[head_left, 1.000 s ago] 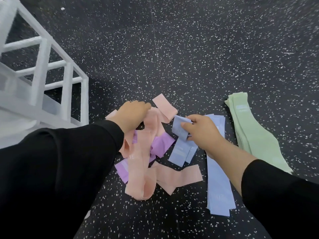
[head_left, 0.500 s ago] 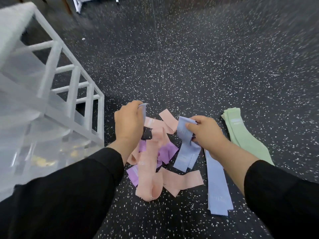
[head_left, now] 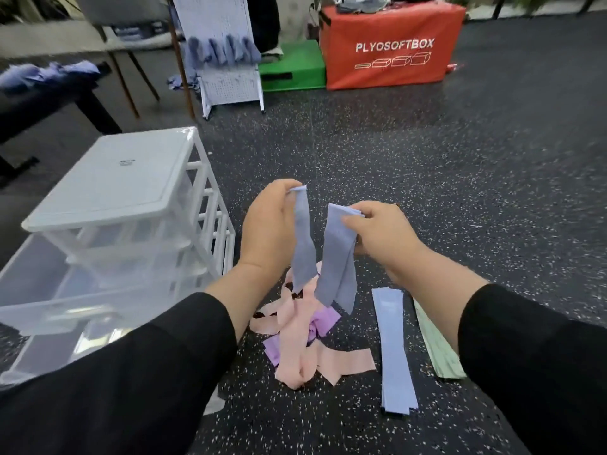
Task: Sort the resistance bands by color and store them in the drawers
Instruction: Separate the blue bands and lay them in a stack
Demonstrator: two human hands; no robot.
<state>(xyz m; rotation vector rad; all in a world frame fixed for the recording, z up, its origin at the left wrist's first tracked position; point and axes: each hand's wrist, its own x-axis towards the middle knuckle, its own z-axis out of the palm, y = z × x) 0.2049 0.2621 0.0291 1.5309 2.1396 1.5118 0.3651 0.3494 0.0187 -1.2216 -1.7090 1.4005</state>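
Both hands are up over the pile. The left hand (head_left: pixel 267 231) pinches one blue band (head_left: pixel 302 244) by its top end, and the right hand (head_left: pixel 381 234) grips another blue band (head_left: pixel 338 257). Pink bands (head_left: pixel 295 349) and purple bands (head_left: pixel 323 320) lie tangled on the floor beside the white drawer unit (head_left: pixel 111 192), with its drawers pulled out.

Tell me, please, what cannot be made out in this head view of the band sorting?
- Green bands: their near end is hidden behind the right sleeve, so no count.
- Purple bands: mostly buried under the pink bands.
- Blue bands in the left hand and right hand: one band or two, unclear.
- Drawer unit: lower drawers cut off by the left edge and sleeve; contents hazy.
- Blue items on the far pegboard: blurred.
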